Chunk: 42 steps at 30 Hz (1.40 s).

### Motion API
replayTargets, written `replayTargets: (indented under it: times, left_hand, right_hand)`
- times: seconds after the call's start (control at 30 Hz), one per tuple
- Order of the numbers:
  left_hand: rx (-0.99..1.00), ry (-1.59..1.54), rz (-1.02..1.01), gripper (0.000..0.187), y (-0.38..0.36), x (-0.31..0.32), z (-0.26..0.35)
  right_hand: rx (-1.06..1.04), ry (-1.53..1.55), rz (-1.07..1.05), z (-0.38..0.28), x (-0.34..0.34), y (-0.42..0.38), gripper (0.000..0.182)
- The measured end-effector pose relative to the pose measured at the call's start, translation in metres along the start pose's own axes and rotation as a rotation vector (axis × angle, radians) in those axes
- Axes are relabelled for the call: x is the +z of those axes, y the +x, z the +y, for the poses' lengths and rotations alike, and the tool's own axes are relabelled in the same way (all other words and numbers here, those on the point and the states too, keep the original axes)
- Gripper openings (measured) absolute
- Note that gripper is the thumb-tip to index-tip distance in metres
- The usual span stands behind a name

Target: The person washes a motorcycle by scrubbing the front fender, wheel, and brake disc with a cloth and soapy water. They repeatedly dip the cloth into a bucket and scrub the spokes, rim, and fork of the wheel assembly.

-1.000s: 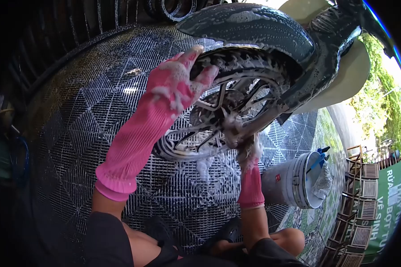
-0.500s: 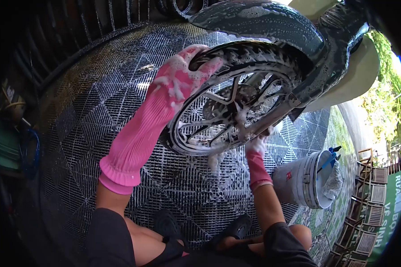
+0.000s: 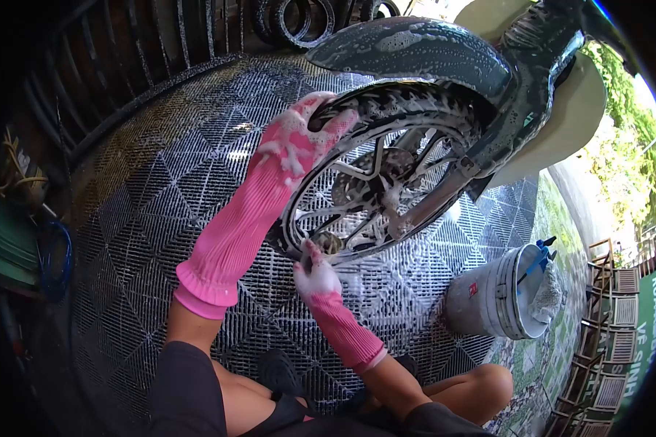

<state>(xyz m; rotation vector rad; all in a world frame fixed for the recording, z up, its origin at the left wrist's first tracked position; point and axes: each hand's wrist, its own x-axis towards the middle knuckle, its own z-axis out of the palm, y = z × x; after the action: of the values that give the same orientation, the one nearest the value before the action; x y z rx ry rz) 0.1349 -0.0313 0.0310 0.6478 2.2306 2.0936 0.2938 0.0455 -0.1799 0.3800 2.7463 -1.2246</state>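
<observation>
A motorbike's front wheel (image 3: 375,156), covered in white foam, stands under a wet dark green fender (image 3: 415,54). My left hand (image 3: 295,138), in a foamy pink rubber glove, is wrapped over the tyre (image 3: 408,98) at its upper left, the thumb on the near side. My right hand (image 3: 318,275), in a matching glove coated with suds, is at the lower left of the rim. Its fingers hold a small greyish-brown scrubbing pad (image 3: 329,242) against the rim and spokes; part of the pad is hidden by the glove.
A white bucket (image 3: 481,295) with a blue-handled tool (image 3: 536,262) and a pale cloth (image 3: 547,297) stands at the right. Wet grid tiles (image 3: 160,189) cover the floor. Behind them runs a dark metal fence (image 3: 149,44). Blue hose (image 3: 55,262) lies at the left.
My right hand has moved left, from below the fork to the lower left of the rim, where the pad now shows. My left hand stays on the tyre.
</observation>
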Motion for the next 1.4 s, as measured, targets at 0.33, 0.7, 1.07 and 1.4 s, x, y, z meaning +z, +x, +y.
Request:
replayTargets:
  times: [0.33,0.7,1.07,1.4]
  left_hand:
    - [0.101,0.092,0.014,0.051,0.006,-0.005,-0.017]
    - [-0.014,0.154,0.027,0.060,-0.001,-0.005,-0.001]
    - [0.692,0.409,-0.078,0.038,-0.006,0.008,0.031]
    - [-0.049,-0.215,-0.911,0.068,-0.034,0.094,-0.031]
  right_hand:
    - [-0.545,1.279,0.368,-0.134,-0.166,0.020,0.053]
    - [-0.320,1.391,0.461,-0.135,-0.219,0.043,0.060]
    - [-0.236,0.711,-0.038,-0.077,-0.298,0.035,0.058]
    - [-0.573,-0.173,0.026,-0.046,-0.315,-0.032,0.039]
